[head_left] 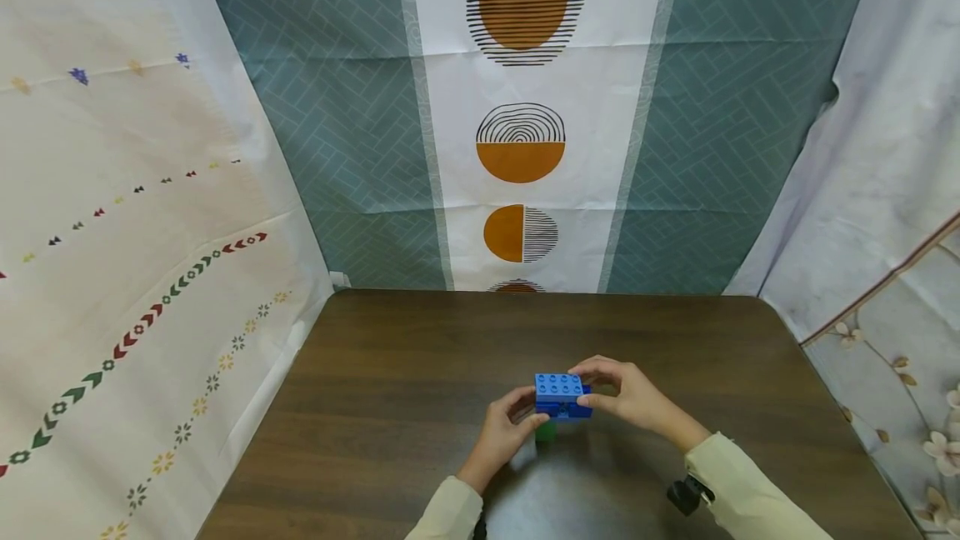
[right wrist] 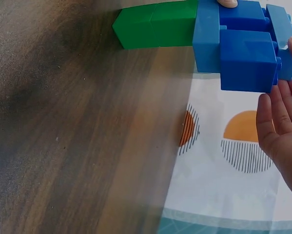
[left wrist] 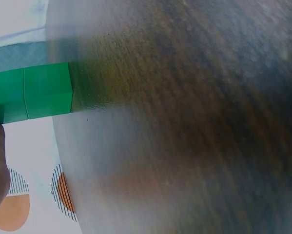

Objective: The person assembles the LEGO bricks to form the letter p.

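A stack of toy building bricks stands on the table, with green bricks (right wrist: 158, 24) at the bottom and blue ones above. My left hand (head_left: 504, 433) holds the stack from the left, its thumb in front; in the left wrist view a fingertip appears against the green part. My right hand (head_left: 630, 394) pinches the light blue top brick (head_left: 558, 386) by its right end. In the right wrist view, studs show between that brick and the dark blue bricks (right wrist: 248, 61) under it, so it looks not fully pressed down. Another light blue brick (right wrist: 206, 36) lies beneath those.
The brown wooden table (head_left: 420, 340) extends around the stack on all sides. A patterned teal and white cloth (head_left: 352, 148) hangs behind its far edge. Light curtains hang on the left (head_left: 150, 232) and right (head_left: 885, 190). A black wrist device (head_left: 686, 494) sits at the right sleeve.
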`<state>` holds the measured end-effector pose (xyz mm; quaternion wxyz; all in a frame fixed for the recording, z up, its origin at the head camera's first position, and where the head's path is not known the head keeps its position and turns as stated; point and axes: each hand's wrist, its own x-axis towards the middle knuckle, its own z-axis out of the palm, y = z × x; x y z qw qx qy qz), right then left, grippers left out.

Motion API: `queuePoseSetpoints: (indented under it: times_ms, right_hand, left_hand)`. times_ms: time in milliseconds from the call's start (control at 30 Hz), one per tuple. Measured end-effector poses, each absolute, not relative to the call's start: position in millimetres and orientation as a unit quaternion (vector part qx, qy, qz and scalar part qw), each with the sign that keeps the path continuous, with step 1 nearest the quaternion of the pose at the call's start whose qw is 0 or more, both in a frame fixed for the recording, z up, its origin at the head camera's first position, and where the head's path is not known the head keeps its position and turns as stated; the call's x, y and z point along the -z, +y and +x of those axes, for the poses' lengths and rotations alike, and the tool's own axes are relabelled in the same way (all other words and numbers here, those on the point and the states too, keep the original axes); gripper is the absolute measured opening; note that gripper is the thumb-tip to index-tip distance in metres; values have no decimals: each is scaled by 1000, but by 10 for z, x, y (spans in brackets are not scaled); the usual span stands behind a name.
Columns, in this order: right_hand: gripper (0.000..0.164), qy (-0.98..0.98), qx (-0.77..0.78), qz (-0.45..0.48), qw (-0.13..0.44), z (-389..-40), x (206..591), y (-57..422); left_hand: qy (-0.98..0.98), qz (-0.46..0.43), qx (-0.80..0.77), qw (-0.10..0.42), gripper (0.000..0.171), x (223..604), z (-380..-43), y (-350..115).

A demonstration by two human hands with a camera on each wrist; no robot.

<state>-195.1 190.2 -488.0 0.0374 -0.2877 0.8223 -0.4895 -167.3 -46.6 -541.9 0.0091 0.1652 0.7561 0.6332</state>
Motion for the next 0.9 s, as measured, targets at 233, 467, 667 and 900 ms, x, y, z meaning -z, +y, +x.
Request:
queuePoseSetpoints:
  times_ms: [233, 467, 667, 900]
  right_hand:
    - [35, 831, 472, -292, 32, -1947, 4885, 1905]
    - [37, 840, 451, -301, 25, -1938, 4878, 1896]
    - [38, 838, 432, -332, -2, -1919, 4888, 1865]
    - [32, 853, 429, -297, -27, -1908, 4845, 1755]
  left_hand:
    - [755, 165, -634, 10, 36, 5524, -1711, -459]
    - [752, 168, -637, 9, 38, 5709, -1788, -467]
    - [746, 178, -642, 6, 38, 5730, -1795, -473]
    - [748, 177, -640, 6, 38, 5724, -1798, -485]
